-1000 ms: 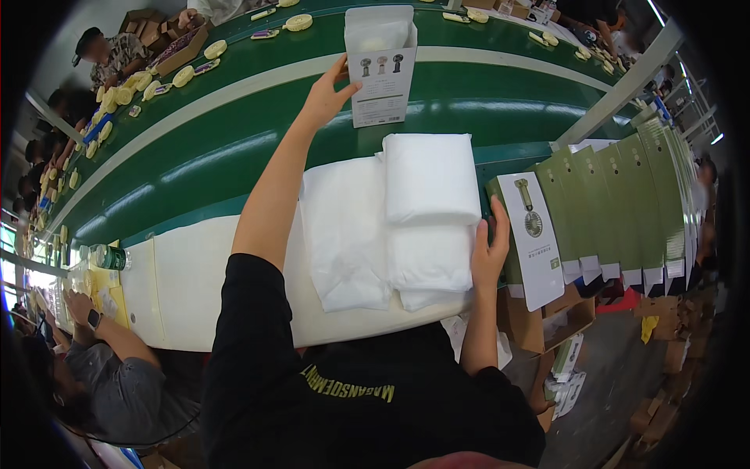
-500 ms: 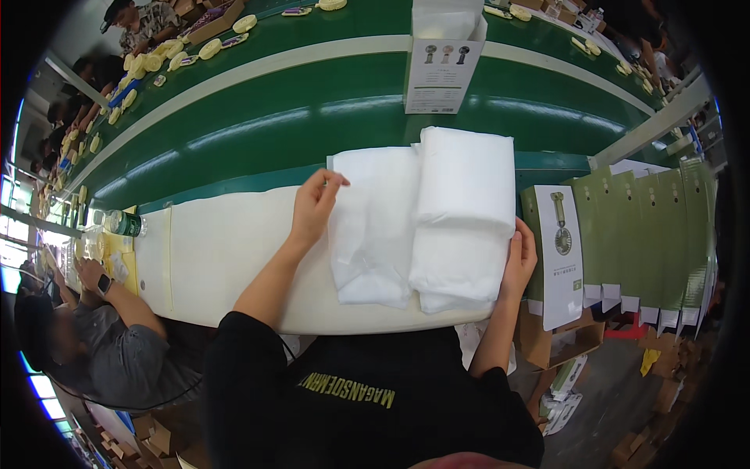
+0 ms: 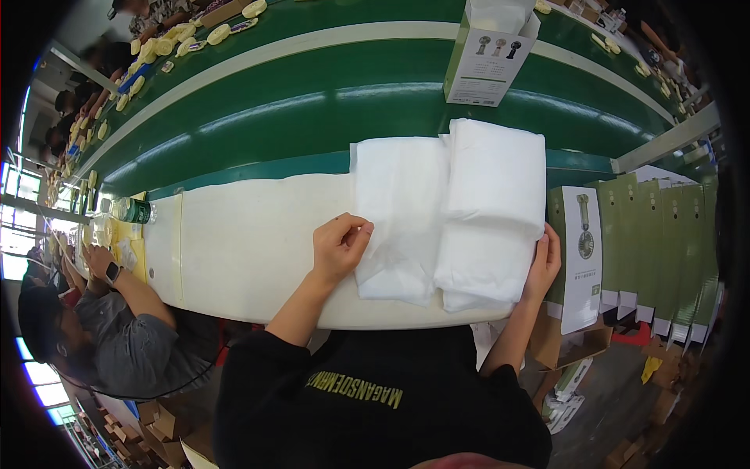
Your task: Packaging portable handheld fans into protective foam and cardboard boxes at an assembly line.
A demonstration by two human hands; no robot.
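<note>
Two flat stacks of thin white translucent bags or sleeves lie side by side on the white work surface. The left stack (image 3: 398, 219) is lower. The right stack (image 3: 496, 180) is thicker, with a folded-over bulge across its middle. My left hand (image 3: 341, 248) is closed, thumb against curled forefinger, at the left stack's left edge; whatever may be pinched there is hidden. Resting along the right edge of the thicker stack is my right hand (image 3: 544, 262), its fingers loosely stretched and a little apart.
A printed white box (image 3: 488, 66) stands on the green conveyor (image 3: 312, 129). On the right, green and white fan boxes (image 3: 582, 250) stand upright in a row beside an open carton (image 3: 574, 348). At left are a bottle (image 3: 133, 209) and a seated co-worker (image 3: 117, 336).
My left hand has come down and nearer along the left stack's edge. My right hand stays beside the thick stack. The whole view has shifted slightly.
</note>
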